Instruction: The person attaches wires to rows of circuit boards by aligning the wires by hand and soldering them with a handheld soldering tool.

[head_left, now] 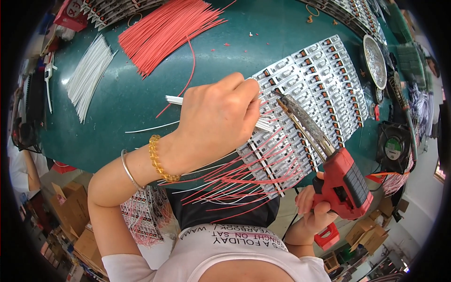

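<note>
My left hand (pixel 218 120) is closed around a bundle of white wires (pixel 174 99), over the left edge of a sheet of small silver parts in rows (pixel 324 80). The wires stick out on both sides of the fist. In my right hand (pixel 312 211) is a red soldering gun (pixel 345 185), its dark tip slanting to the sheet near my left fingertips. Whether the tip touches a part cannot be made out. Red and white wires (pixel 230 183) trail from the sheet's near rows over the table edge. My left fingertips are partly hidden.
On the green table (pixel 141 105), a pile of red wires (pixel 164 35) lies at the far left beside a white wire bundle (pixel 90 75). A metal dish (pixel 374 61) and a black fan (pixel 394 146) stand at the right. More part sheets (pixel 117 10) lie along the back.
</note>
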### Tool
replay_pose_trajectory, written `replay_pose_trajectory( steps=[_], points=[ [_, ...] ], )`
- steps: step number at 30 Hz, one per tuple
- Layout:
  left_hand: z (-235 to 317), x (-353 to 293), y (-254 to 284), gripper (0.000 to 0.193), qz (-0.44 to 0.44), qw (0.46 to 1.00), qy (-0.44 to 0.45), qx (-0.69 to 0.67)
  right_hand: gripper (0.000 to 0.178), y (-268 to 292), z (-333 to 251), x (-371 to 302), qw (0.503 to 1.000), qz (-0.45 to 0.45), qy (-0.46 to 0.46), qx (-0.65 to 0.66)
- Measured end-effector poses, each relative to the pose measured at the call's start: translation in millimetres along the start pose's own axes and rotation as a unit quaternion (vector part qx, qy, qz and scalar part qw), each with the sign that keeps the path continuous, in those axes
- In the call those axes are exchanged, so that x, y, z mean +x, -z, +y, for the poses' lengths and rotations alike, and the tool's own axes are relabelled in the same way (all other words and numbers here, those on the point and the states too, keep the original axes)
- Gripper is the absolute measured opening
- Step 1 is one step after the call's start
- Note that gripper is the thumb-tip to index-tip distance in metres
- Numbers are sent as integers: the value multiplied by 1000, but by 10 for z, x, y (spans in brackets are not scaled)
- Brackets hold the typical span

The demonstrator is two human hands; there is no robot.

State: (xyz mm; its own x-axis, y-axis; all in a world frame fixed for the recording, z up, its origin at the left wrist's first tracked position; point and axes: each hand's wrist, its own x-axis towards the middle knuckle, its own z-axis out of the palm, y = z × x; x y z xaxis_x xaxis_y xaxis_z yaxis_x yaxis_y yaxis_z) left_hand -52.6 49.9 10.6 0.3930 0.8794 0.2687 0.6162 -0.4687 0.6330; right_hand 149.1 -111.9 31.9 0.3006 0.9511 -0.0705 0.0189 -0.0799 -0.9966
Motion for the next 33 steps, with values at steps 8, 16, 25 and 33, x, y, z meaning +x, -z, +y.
replay_pose_trajectory(
  steps=[8,16,25,33],
  points=[
    [60,-35,131,7,-14,992,10,-123,80,162,78,-84,999,7,32,-32],
    [101,-61,33,9,-5,998,24,-54,79,51,-32,-47,1000,-4,-6,21],
    [140,-24,51,11,-17,1000,15,-14,71,145,41,-128,999,1,-28,17],
    [156,-9,54,11,-28,1000,5,10,69,61,16,-113,1000,11,-23,10]
  ],
)
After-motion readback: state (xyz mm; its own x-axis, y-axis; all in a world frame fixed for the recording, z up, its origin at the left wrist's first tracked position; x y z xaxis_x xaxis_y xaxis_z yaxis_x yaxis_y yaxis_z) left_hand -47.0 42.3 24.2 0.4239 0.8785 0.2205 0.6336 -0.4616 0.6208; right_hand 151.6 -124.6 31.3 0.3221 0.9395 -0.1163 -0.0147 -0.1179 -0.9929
